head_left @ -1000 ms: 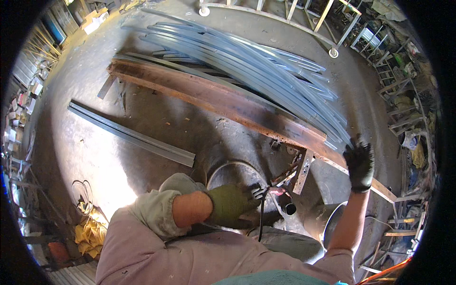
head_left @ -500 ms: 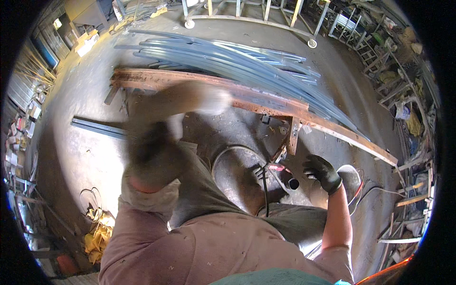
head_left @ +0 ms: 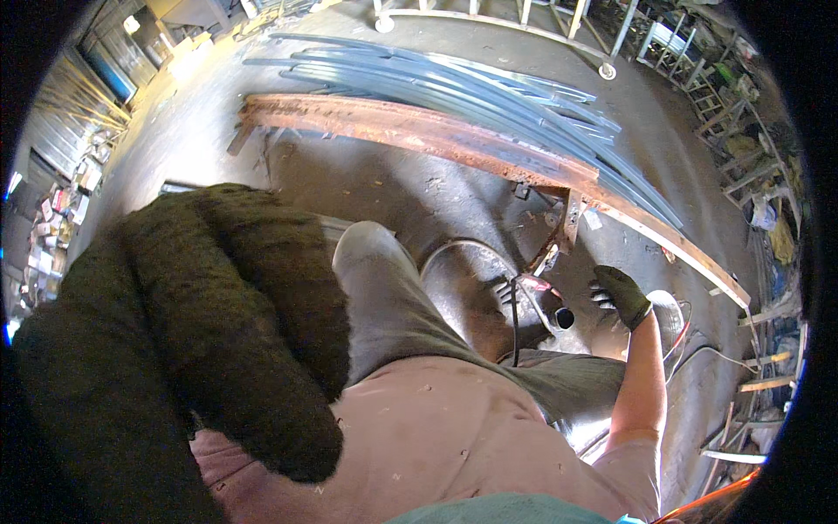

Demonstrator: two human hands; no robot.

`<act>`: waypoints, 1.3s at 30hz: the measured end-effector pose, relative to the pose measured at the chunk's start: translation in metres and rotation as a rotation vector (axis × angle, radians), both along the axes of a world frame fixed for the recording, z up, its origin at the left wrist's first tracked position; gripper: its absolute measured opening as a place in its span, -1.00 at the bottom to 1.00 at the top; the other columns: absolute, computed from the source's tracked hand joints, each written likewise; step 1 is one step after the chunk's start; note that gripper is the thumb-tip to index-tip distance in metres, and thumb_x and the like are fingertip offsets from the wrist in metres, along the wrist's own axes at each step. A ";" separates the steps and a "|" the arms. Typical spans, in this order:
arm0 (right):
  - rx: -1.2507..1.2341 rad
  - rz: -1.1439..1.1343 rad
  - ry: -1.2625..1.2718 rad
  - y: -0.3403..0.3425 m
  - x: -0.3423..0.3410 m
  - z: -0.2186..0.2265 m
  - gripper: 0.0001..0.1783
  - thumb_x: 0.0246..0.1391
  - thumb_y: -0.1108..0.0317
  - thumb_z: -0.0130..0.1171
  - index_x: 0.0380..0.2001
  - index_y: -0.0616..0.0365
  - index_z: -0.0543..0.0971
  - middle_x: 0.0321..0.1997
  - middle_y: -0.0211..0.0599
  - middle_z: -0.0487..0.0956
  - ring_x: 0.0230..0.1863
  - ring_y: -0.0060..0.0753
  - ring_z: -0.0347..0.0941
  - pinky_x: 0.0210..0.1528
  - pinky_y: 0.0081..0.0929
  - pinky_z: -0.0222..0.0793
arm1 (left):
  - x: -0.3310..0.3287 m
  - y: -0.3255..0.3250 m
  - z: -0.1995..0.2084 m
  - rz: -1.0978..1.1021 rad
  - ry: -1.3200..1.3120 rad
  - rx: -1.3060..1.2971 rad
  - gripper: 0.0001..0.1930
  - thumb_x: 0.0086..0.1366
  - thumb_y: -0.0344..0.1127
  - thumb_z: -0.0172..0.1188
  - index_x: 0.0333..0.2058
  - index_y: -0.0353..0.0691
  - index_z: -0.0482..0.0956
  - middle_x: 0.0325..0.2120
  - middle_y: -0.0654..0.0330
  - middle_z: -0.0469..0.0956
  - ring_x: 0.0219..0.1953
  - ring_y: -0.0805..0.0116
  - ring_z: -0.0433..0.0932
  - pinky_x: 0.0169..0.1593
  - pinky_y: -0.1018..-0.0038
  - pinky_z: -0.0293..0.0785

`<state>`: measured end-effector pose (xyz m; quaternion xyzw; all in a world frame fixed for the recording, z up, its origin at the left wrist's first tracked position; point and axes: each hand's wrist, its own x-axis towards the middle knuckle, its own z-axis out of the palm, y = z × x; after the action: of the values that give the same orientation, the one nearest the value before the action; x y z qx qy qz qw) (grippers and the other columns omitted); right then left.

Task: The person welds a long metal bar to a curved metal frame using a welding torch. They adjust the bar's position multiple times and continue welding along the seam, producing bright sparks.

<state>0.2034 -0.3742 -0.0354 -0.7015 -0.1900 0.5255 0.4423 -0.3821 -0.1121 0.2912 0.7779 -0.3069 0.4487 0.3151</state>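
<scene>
My left hand (head_left: pixel 218 297), in a dark knitted glove, is raised very close to the camera and fills the left side. Its fingers are stretched and slightly curved, and nothing shows in them; the palm side is hidden. Over the floor by my right leg hovers my right hand (head_left: pixel 621 295), in a dark glove with pale fingertips, its fingers apart and nothing in them. Nearest to it lie a tool with a red handle (head_left: pixel 539 285) and a short dark tube (head_left: pixel 565 318). A black cable (head_left: pixel 514 323) hangs beside them.
A long rusty steel beam (head_left: pixel 419 135) crosses in front of me on short legs. Behind it lies a pile of grey metal profiles (head_left: pixel 454 87). A wheeled metal frame (head_left: pixel 497 19) stands farther back. Cluttered racks (head_left: pixel 742 166) line the right side.
My left hand, blurred before in front of me, has come up close to the camera. The view has shifted, so the beam and floor things appear higher and farther right. My right hand stays open.
</scene>
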 end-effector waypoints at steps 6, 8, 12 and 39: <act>-0.040 0.004 -0.003 -0.006 0.006 -0.011 -0.54 0.56 0.03 0.24 0.35 -0.02 0.61 0.02 -0.30 0.79 -0.17 -0.35 0.72 -0.17 -0.37 0.63 | -0.016 -0.002 0.000 0.005 0.058 -0.017 -0.44 0.47 -0.25 0.37 0.37 -0.31 0.57 0.21 -0.04 0.70 0.24 0.07 0.69 0.35 0.18 0.57; -0.019 0.008 -0.022 -0.010 0.016 -0.018 -0.55 0.54 -0.01 0.24 0.32 -0.06 0.62 0.00 -0.35 0.80 -0.18 -0.37 0.73 -0.19 -0.38 0.60 | -0.022 0.002 -0.004 0.015 0.058 -0.034 -0.45 0.48 -0.24 0.36 0.37 -0.31 0.57 0.21 -0.04 0.70 0.24 0.07 0.69 0.35 0.18 0.57; -0.097 0.017 -0.047 -0.008 0.015 -0.019 -0.52 0.54 -0.01 0.25 0.35 -0.06 0.60 0.02 -0.37 0.80 -0.19 -0.36 0.73 -0.19 -0.41 0.59 | -0.027 0.008 -0.009 0.034 0.088 -0.048 -0.46 0.50 -0.22 0.32 0.37 -0.31 0.56 0.22 -0.04 0.69 0.24 0.07 0.68 0.35 0.17 0.57; -0.198 0.035 0.058 -0.008 0.028 -0.026 -0.44 0.56 0.00 0.24 0.47 -0.06 0.54 0.07 -0.27 0.76 -0.12 -0.32 0.70 -0.12 -0.34 0.65 | -0.068 0.036 -0.013 0.062 0.215 -0.141 -0.49 0.65 -0.12 0.10 0.40 -0.30 0.52 0.27 -0.04 0.65 0.26 0.05 0.64 0.37 0.14 0.54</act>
<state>0.2310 -0.3821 -0.0609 -0.7228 -0.1364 0.5695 0.3668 -0.4496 -0.0758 0.2784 0.8065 -0.2148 0.3927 0.3862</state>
